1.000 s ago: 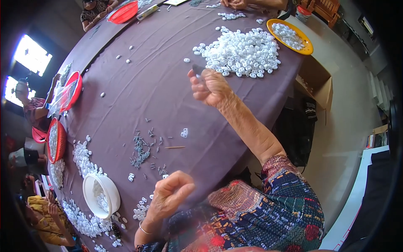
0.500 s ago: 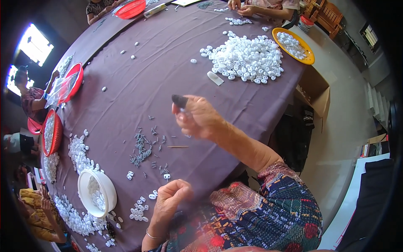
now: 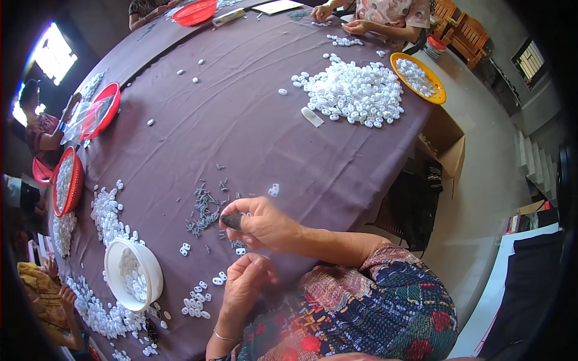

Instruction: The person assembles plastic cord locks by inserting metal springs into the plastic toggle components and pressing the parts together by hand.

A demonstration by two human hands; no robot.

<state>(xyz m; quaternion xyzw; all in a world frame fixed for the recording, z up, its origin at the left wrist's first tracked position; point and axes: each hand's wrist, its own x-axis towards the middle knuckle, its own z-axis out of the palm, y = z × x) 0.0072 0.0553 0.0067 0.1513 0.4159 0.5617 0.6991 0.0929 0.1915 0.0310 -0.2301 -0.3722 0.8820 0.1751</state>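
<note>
My right hand (image 3: 262, 224), a dark cover on its thumb (image 3: 231, 221), is closed in a pinch at the edge of a scatter of small grey screw-like pieces (image 3: 205, 210). Whatever its fingertips hold is hidden. Just below, nearer my body, my left hand (image 3: 244, 281) has its thumb and fingers pressed together, and I cannot make out anything between them. Beyond my right wrist lies a white two-holed piece (image 3: 274, 190). Other white two-holed pieces (image 3: 197, 301) sit left of my left hand.
A large heap of white oval pieces (image 3: 355, 93) lies far right, beside a yellow plate (image 3: 442, 94). At the left stand a white tub (image 3: 158, 281) and red baskets (image 3: 76, 186). Co-workers sit around the table; one's hands (image 3: 355, 27) work at the far edge.
My right hand has come down and left toward my left hand. The white piece it partly covered now shows fully. The thin wooden stick is no longer visible.
</note>
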